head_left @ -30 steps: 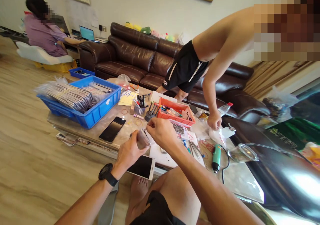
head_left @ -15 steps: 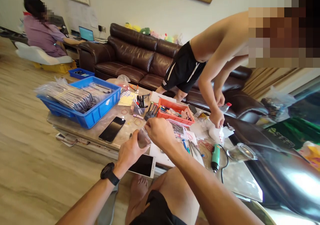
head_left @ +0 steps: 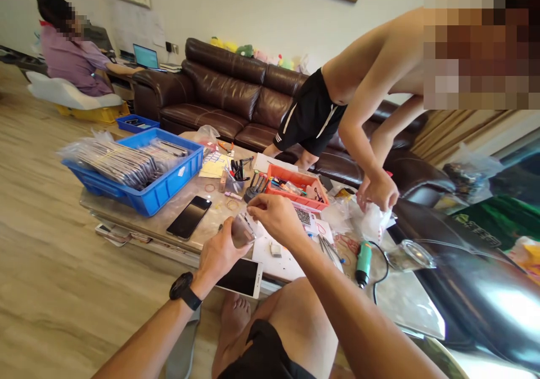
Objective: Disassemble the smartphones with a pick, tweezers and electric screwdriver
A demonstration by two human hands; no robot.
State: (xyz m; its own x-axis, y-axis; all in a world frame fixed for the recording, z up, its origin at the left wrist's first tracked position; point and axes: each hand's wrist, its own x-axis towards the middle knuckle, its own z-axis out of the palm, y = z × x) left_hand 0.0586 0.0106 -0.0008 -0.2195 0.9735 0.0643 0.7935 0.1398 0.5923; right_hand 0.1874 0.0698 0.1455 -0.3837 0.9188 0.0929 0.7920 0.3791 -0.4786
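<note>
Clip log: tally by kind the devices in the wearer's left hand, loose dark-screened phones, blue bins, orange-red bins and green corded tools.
Devices in the left hand: 1, a greyish device
Loose phones: 2, a black phone and a white-framed phone
Blue bins: 2, a large blue bin and a small blue bin
Orange-red bin: 1
Green corded tool: 1
Total: 7

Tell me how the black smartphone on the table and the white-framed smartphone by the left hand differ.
The black smartphone has a dark border; the white-framed smartphone has a pale one. The black smartphone lies unobstructed on the table, while the left hand partly hides the white-framed smartphone from view. Both show dark screens.
</note>
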